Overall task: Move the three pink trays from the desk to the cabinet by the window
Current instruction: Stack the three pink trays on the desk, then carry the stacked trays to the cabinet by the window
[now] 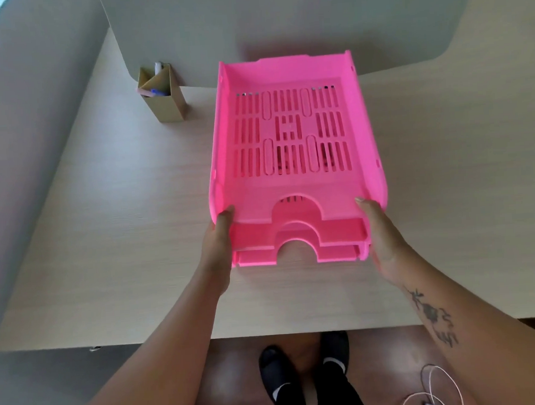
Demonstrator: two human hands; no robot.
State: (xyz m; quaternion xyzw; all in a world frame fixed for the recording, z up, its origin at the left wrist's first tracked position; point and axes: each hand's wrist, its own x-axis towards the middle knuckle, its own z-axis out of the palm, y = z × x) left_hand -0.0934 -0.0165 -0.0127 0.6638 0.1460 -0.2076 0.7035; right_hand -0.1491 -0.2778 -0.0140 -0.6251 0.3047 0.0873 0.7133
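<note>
Three pink slotted trays sit stacked on the light wood desk (104,212). The top tray (294,182) is the largest in view; the middle tray (333,229) and bottom tray (257,259) show only their front lips with arched cut-outs. My left hand (217,240) grips the stack's front left corner, thumb on the top tray's rim. My right hand (381,236) presses against the front right side, thumb on the top rim. The fingers of both hands are hidden beside or beneath the trays.
A cardboard pen holder (164,99) with pens stands left of the trays. A grey partition (280,20) rises behind them. Below the desk's front edge are my feet in black shoes (301,366) on a brown floor, and a white cable (437,389).
</note>
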